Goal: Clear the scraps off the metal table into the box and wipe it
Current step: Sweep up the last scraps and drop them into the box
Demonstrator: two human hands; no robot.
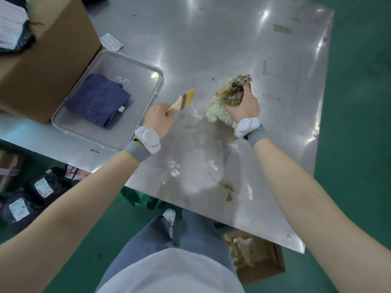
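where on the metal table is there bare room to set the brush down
Bare steel spans the far half of the shiny metal table, beyond the clear plastic tray. The middle is crowded: right hand on the yellowish scrap wad, smears near the front edge.

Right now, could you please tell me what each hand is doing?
Left hand: closed around the wooden handle of the brush, bristles off the table.
Right hand: closed on the wad of scraps on the metal table.

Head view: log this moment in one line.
left hand: holds brush | right hand: grips scraps | table: smeared | box: on floor
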